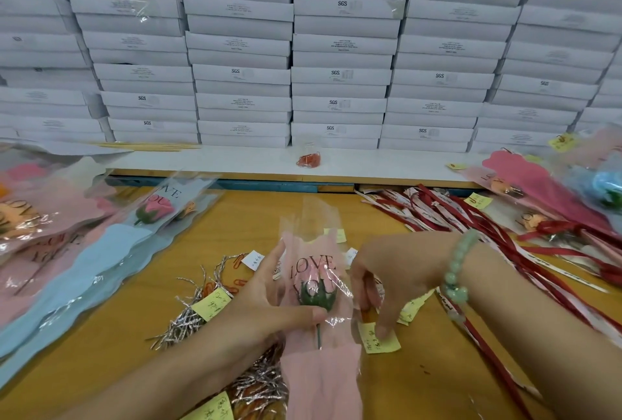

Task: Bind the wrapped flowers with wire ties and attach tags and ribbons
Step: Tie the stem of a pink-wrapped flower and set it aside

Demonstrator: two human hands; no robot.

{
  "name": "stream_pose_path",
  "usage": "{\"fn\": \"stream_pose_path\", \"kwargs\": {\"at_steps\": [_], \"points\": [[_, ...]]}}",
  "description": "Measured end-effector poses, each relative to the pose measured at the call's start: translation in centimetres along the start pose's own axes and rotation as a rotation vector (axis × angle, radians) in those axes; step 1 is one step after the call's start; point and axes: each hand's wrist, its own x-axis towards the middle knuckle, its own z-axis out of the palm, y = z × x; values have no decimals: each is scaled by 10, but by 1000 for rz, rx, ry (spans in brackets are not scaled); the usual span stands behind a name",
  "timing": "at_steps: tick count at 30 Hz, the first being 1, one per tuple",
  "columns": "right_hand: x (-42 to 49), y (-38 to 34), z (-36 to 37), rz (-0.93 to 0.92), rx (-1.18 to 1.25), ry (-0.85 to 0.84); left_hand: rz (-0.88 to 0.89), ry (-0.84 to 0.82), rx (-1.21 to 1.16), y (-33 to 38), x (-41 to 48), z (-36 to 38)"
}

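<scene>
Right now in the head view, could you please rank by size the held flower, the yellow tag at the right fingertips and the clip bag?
wrapped flower
yellow tag
clip bag, farther off: last two unsure

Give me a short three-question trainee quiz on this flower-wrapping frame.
1. True or false: the left hand grips the wrapped flower.
2. The fingertip of the right hand touches: A) a yellow tag B) scissors C) a stapler.
3. Fill in: the red ribbons lie on the person's ___ side.
Key: 1 true; 2 A; 3 right.
</scene>
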Motion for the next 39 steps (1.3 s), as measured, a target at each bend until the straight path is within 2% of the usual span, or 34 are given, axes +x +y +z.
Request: {"fn": "stream_pose_path", "kwargs": {"at_steps": [3, 7, 13, 18, 25, 27, 30, 31, 32, 34, 36, 39], "points": [[-1, -15, 5, 50, -196, 74, -3, -14, -10, 1, -1, 0], [-2, -24, 9, 129, -273, 109, -3, -17, -15, 1, 0, 0], [-2, -27, 12, 169, -298, 118, -11, -16, -16, 1, -2, 0], [2, -22, 5, 129, -225, 1, -8, -1, -13, 0, -1, 0], [-4, 25, -10, 47, 218, 174, -6, 22, 5, 2, -2, 3], [-8, 38, -16, 63, 350, 349, -9, 23, 11, 2, -3, 3], [-5, 46, -19, 45, 654, 775, -8, 11, 35, 3, -3, 2], [-3, 44, -18, 13, 780, 865, -9, -2, 48, 3, -3, 2], [1, 39, -17, -34, 899, 892, -12, -11, 64, 4, -3, 2], [11, 28, -12, -132, 1026, 827, -14, -21, 96, 6, -3, 2], [22, 20, -5, -178, 1019, 762, -9, -43, 132, 7, -4, 3], [33, 15, 1, -179, 1077, 790, -4, -65, 202, 8, -4, 2]]}}
